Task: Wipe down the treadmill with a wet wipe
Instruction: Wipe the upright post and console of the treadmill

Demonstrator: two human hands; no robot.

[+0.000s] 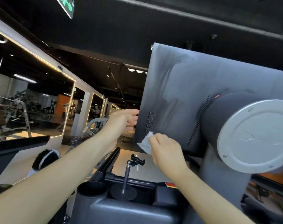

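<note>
The small white wet wipe (146,142) sits just below the middle of the frame, pinched in the right hand (165,148) and pressed on the low left corner of the big grey treadmill screen back (178,94). The left hand (123,120) grips the screen's left edge. The wipe looks soft, thin and floppy, so bunching it in the fingertips should work best. The screen looks stiff.

You are in a gym. Big mirrors (32,101) with glowing edges line the wall, and they show lots of workout machines (21,110). A treadmill (202,102) stands right in front of you under a dark ceiling (153,21).
</note>
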